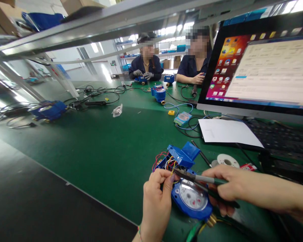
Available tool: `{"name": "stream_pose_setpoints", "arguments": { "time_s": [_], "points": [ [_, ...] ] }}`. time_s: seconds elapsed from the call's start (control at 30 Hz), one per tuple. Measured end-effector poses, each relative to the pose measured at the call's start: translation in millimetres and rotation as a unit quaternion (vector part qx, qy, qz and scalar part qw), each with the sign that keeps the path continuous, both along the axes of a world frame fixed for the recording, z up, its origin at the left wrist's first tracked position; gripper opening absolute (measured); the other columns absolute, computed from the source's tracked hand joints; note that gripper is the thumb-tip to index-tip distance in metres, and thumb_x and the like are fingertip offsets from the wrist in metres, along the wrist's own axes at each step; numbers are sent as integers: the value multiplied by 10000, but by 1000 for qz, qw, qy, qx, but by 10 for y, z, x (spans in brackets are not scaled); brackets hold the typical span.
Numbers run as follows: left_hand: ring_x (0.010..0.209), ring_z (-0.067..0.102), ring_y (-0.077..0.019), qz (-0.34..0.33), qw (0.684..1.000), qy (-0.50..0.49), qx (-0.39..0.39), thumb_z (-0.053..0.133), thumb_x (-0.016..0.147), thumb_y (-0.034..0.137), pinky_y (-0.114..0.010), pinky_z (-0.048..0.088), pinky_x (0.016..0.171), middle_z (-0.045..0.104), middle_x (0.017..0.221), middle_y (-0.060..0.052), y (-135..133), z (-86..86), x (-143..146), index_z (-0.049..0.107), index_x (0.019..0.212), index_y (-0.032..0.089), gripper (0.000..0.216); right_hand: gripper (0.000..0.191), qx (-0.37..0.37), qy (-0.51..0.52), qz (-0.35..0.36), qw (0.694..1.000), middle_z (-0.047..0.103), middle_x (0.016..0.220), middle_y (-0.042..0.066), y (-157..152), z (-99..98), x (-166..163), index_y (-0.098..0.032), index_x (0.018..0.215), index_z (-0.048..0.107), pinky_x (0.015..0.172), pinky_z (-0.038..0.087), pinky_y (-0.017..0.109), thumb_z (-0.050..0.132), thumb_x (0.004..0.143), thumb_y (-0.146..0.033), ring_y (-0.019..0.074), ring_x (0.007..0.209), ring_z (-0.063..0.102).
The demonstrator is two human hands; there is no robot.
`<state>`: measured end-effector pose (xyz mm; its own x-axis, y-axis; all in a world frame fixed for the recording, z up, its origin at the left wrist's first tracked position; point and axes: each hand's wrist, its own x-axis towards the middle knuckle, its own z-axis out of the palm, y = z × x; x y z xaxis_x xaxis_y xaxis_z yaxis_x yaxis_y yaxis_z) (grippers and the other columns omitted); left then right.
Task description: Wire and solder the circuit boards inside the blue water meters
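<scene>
The water meter (192,196) lies on the bench (103,151) right before you, between your left hand (158,196) at its 9 o'clock and your right hand (228,190) at its 3 o'clock. The pliers (194,177) reach across its top edge. At 12 o'clock, its opened housing (183,155) lies just behind the meter. The sheet of paper (227,132) lies at 1 o'clock, before the monitor (262,64). Far off at 11 o'clock, two people (146,64) sit behind another meter (159,93).

We find nothing we can read: the monitor (262,64) on the right shows icons and a window too blurred to make out, the near water meter dial (193,195) too small, the white sheet (227,131) only faint marks.
</scene>
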<state>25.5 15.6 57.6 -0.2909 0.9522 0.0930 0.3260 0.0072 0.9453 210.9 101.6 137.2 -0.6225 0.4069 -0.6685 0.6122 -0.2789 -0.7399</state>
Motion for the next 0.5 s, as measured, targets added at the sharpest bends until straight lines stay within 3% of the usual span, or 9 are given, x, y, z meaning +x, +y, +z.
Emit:
{"name": "stream_pose_setpoints", "arguments": {
  "time_s": [0.5],
  "points": [
    [729,642,-157,-4,1000,-5,6,486,889,289,-258,447,681,698,775,-16,10,22,-11,607,788,193,185,238,-49,44,-47,997,592,654,10,-50,-87,-24,-137,744,571,530,445,194,452,555,-217,112,559,563]
  ]
}}
